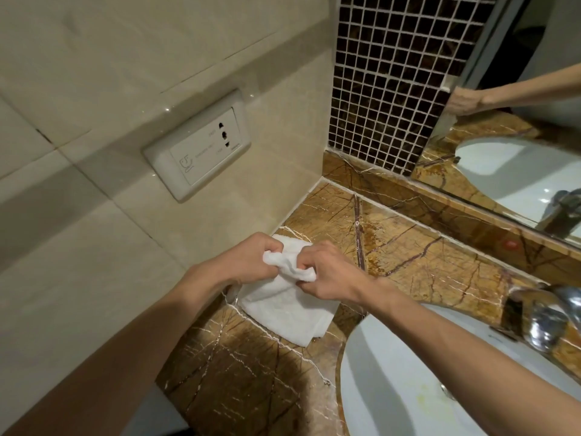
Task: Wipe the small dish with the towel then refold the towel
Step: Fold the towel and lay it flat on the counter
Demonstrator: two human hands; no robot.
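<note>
**A:** From the head view, where is the towel and who has it?

**B:** The white towel (284, 305) lies on the marble counter (415, 256), near the left wall, just left of the sink (393, 372). Both hands are on its far end. The left hand (251, 258) is closed, fingers curled into a bunched fold; the right hand (330, 272) is closed too, pinching the same bunch from the right side. The two hands nearly touch.

**A:** And the rest of the cloth?

**B:** It trails from the hands toward the near edge, flat on the counter. Its long axis runs from far-left to near-right, with the free corner near the sink rim. I judge any refold turns on that: the loose end lies on the near side of both hands, so the held end would be carried over it. Neither hand is clearly nearer; the right sits slightly closer to the free corner.

**A:** The small dish?

**B:** I cannot find it. It may be under the cloth or the hands, or out of frame; I cannot tell which. The faucet (547, 319) is cut off at the right edge. The mirror (518, 158) shows a reflected arm, blurred. The fingertips are buried in the folds.
</note>
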